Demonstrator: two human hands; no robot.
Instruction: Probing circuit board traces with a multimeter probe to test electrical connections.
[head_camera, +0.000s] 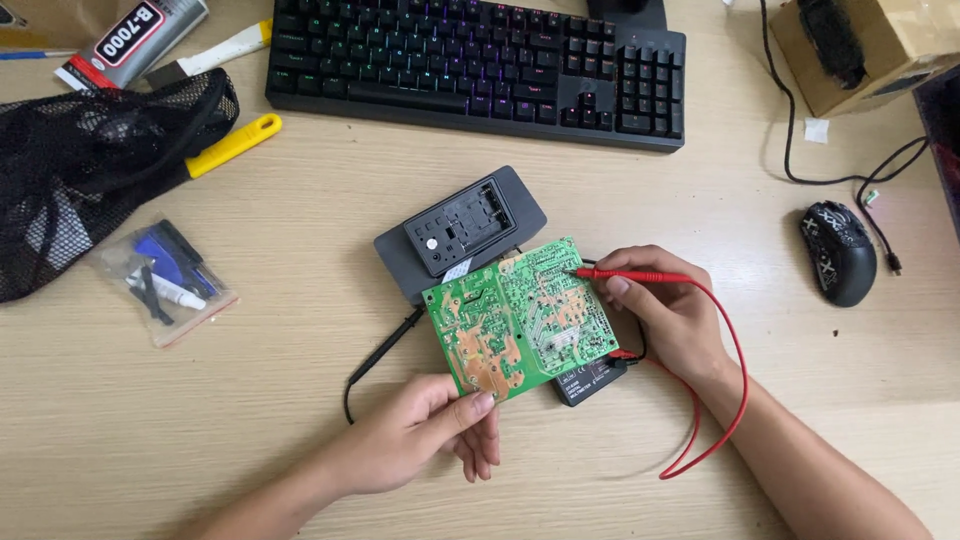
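My left hand pinches the lower edge of a green circuit board, holding it tilted over the desk with its solder side up. My right hand grips a red test probe, whose tip touches the board's upper right area. The probe's red lead loops down past my right wrist. Under the board lies a dark grey case with an open recess. A small black meter shows below the board's right corner. A black probe lead runs out to the left.
A black keyboard spans the desk's far side. A black mouse with its cable sits at right, a cardboard box behind it. At left are a black mesh bag, a yellow-handled tool, a glue tube and a plastic bag of small parts.
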